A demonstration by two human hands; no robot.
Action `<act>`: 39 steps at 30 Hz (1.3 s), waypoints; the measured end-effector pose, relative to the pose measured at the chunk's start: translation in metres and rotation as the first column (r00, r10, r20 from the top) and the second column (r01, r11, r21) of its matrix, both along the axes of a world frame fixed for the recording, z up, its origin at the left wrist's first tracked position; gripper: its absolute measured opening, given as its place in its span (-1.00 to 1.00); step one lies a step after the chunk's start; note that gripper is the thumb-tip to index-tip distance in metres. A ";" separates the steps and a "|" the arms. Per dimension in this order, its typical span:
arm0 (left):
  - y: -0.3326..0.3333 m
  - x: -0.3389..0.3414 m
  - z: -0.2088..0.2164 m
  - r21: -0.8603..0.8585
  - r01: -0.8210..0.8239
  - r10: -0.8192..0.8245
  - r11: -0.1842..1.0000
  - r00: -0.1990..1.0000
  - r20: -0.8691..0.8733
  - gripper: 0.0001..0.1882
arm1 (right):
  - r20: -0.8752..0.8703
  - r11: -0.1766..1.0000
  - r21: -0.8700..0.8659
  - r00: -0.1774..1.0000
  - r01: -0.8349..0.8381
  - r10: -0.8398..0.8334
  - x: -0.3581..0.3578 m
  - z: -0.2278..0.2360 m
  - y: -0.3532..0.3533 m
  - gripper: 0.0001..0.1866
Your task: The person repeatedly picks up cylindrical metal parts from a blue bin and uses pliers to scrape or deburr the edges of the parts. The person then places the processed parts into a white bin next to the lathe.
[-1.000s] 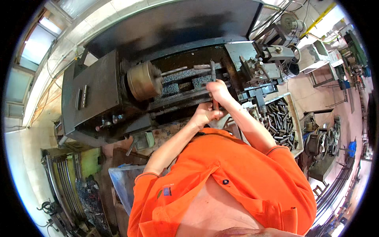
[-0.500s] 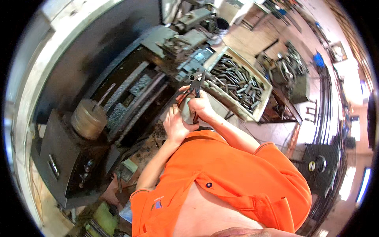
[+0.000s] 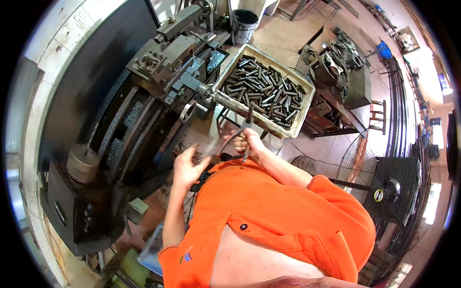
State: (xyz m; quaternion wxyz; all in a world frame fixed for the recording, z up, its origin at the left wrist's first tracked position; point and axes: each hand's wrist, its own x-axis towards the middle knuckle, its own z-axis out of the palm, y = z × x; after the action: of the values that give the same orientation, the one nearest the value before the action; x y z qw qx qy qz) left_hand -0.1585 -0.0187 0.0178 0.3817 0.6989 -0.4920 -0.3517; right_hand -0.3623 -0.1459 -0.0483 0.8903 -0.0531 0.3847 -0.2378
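My right hand (image 3: 250, 143) is wrapped round a pair of dark metal pliers (image 3: 248, 126), held in front of my waist. The jaws point away from me, and one handle slants out to the left. Whether anything sits between the jaws is too small to tell. My left hand (image 3: 186, 165) hovers just left of the pliers, fingers apart and apparently holding nothing. A pale, blurred streak (image 3: 212, 146) lies between the two hands; I cannot make out what it is. Beyond the pliers stands a cream tray (image 3: 291, 130) heaped with short metal rods (image 3: 261, 91).
On the left runs a lathe (image 3: 139, 120) with a round chuck (image 3: 83, 164), metal chips in its bed and a handwheel (image 3: 188, 111). A black bucket (image 3: 244, 26) stands behind the tray. Farther right are a bench of metal parts (image 3: 338, 62) and a large fan (image 3: 384, 187).
My left hand has come away from the right hand and moved left, its fingers spreading. The pliers are now lower in the picture. The view has shifted, with more of the tray showing.
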 end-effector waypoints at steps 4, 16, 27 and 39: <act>0.049 0.000 -0.019 0.212 -0.355 0.356 0.911 0.934 0.036 -0.50 | -0.290 0.999 0.035 0.957 0.011 0.000 -0.059 0.004 -0.026 -0.61; 0.179 -0.025 -0.026 0.364 -0.675 0.659 0.642 0.729 0.188 -0.45 | 0.044 0.925 0.106 0.931 -0.364 0.361 -0.084 -0.053 -0.070 -0.53; 0.493 -0.106 -0.130 0.309 -0.944 0.992 -0.119 -0.126 -0.003 -0.57 | -0.045 0.616 0.148 0.616 -0.774 0.786 0.039 -0.027 0.055 -0.49; 0.524 -0.099 -0.194 0.768 -0.640 0.662 -0.011 0.571 0.486 -0.73 | -0.114 0.493 0.032 0.486 -0.870 0.866 0.052 -0.008 0.102 -0.57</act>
State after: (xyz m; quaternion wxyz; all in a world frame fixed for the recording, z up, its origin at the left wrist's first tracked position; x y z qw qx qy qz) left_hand -0.2577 0.5050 -0.1763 0.0593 0.9216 0.1715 -0.3430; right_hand -0.3102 -0.0440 -0.0563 0.8642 -0.2664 0.3525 0.2406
